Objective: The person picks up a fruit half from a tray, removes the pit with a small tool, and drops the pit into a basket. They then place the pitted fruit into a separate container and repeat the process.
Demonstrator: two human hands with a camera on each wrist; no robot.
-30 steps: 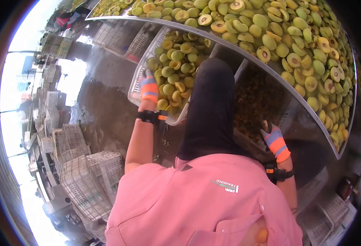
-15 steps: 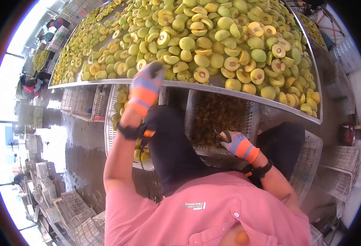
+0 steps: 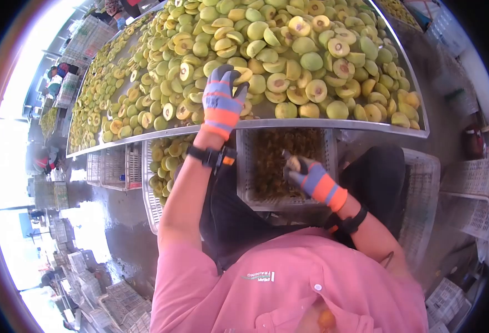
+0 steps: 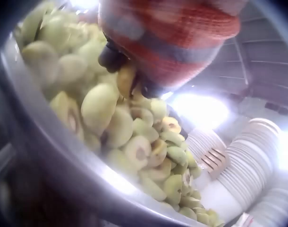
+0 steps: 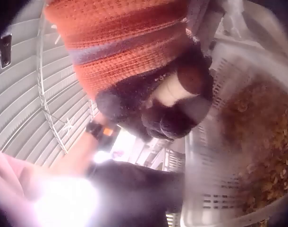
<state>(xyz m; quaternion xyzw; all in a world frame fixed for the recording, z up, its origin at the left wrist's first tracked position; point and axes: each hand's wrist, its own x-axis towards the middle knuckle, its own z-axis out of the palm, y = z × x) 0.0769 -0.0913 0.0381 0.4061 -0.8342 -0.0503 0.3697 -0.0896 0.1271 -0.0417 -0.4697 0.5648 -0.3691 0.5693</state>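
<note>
A pale ribbed roof (image 5: 21, 78) covers a glossy, dark floor (image 3: 129, 222).

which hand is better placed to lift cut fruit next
Probably the left hand: it seems to pinch a halved yellow fruit, while the right hand grips a pale cylindrical handle near the white plastic crate.

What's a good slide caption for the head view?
Gloved left hand pinches a fruit half at a heaped table; right hand holds a small tool by a crate.
</note>
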